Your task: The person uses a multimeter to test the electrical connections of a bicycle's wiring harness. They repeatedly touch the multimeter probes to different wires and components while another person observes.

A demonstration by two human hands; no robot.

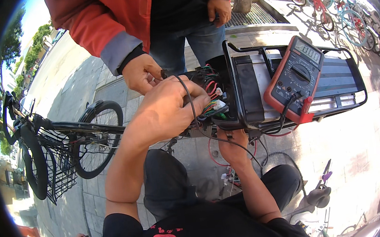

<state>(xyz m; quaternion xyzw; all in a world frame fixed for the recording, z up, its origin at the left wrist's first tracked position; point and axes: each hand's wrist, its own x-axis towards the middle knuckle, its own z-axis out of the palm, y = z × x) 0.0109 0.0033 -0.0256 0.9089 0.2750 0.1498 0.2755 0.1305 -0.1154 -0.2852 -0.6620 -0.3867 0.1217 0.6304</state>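
Note:
My left hand reaches in from the left over an electric bike's opened wiring, its fingertips pinched together beside a bundle of coloured wires with white connectors. What lies between those fingertips is hidden. A thin black cable loops over the back of this hand. My right hand is low under the edge of the black rear rack, its fingers mostly hidden there. On the rack rests a red and dark grey multimeter, tilted, its display lit.
Facing me, a person in a red jacket holds a dark cable end in one hand, close to my left hand. The bike's front wheel and basket extend left. Tools and loose wires lie on the paving; parked bicycles stand far right.

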